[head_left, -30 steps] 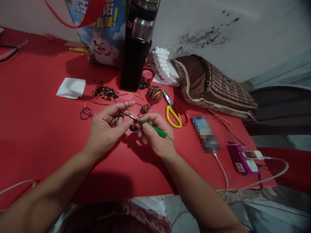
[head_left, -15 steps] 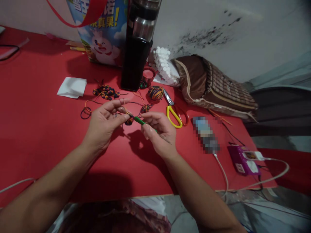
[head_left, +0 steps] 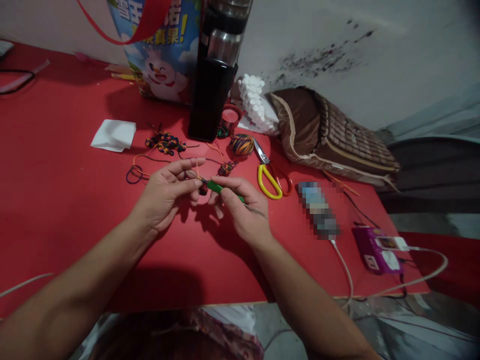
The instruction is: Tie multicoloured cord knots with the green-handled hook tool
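Between thumb and fingers, my left hand (head_left: 165, 192) pinches a small dark, multicoloured crochet piece (head_left: 203, 190), largely hidden by the fingers. An orange strand of yarn runs up over its raised index finger. My right hand (head_left: 245, 205) grips a crochet hook (head_left: 215, 187) by its green handle, the hook's tip end meeting the piece at the left fingertips. Just beyond the hands lies a small wound bit of yarn (head_left: 225, 169). A ball of multicoloured yarn (head_left: 242, 145) rests farther back, and a cluster of knotted yarn pieces (head_left: 165, 142) is to the left.
Yellow-and-red-handled scissors (head_left: 269, 181) lie right of the yarn ball. A black phone (head_left: 210, 100) stands upright before a steel flask (head_left: 221, 45) and a printed bag (head_left: 165, 70). Farther right are a brown cushion (head_left: 337, 135), a cabled phone (head_left: 318, 210) and a purple box (head_left: 369, 250).
My right hand has closed in slightly on the left, and the green handle sits nearer the left fingertips. The small crochet piece is more covered. The whole view has shifted a little.
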`<state>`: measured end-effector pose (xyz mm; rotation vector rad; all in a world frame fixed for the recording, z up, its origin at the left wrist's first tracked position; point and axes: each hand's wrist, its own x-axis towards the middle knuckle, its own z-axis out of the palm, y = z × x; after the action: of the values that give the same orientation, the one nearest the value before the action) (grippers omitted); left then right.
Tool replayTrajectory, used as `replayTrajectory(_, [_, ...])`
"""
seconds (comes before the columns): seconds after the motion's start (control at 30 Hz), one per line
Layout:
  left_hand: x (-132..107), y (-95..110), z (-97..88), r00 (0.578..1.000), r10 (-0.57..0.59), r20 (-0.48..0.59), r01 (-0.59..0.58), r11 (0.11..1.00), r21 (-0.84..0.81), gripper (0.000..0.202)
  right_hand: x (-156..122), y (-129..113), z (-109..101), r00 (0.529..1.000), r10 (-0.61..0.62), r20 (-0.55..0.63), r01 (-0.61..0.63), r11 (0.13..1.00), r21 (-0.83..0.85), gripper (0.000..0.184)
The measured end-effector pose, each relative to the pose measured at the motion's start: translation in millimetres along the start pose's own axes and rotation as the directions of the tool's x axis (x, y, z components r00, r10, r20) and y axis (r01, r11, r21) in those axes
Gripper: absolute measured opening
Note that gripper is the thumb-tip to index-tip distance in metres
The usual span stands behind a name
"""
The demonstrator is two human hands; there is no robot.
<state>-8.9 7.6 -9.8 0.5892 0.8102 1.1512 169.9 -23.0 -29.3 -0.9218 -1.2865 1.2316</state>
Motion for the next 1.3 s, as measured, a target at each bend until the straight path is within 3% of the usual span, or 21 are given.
replayTrajectory(0.3, [-5, -8, 7.3, 0.997, 0.061, 0.046, -0.058, 0.997, -0.058, 0.047, -3, 2, 2, 0.998, -0.050, 0.024, 0.045, 0.988, 0.151, 0.020])
replayTrajectory(0.47, [-11, -7, 13.2, 0.987, 0.161, 0.021, -0.161, 0.987, -0.013, 0.039, 4, -3, 10, 0.996, 0.049, -0.077, -0.027, 0.964, 0.265, 0.022])
replayTrajectory(0.6, [-13, -7, 14.7, 0.982, 0.187, 0.004, -0.187, 0.982, 0.012, 0.032, 4, -1, 14, 0.994, 0.084, -0.075, -0.053, 0.938, 0.344, 0.021])
replayTrajectory(0.93, [-9, -10, 11.5, 0.985, 0.170, -0.026, -0.169, 0.984, 0.047, 0.041, 3, 3, 11, 0.993, 0.105, -0.062, -0.079, 0.943, 0.324, 0.024])
replayTrajectory(1.03, [-8, -11, 11.7, 0.984, 0.175, -0.046, -0.173, 0.984, 0.031, 0.040, -2, 2, 8, 0.997, 0.042, -0.060, -0.029, 0.979, 0.203, 0.019])
replayTrajectory(1.13, [-9, -11, 12.0, 0.980, 0.189, -0.056, -0.186, 0.981, 0.058, 0.042, -6, -3, 3, 0.993, -0.098, -0.062, 0.090, 0.988, -0.122, 0.020])
replayTrajectory(1.23, [-11, -12, 11.5, 0.973, 0.226, -0.044, -0.220, 0.968, 0.117, 0.043, -7, -9, -1, 0.948, -0.315, 0.035, 0.300, 0.856, -0.422, 0.024])
replayTrajectory(1.3, [-11, -13, 10.8, 0.966, 0.255, -0.030, -0.248, 0.957, 0.151, 0.043, -6, -11, -2, 0.898, -0.424, 0.120, 0.425, 0.759, -0.493, 0.031])
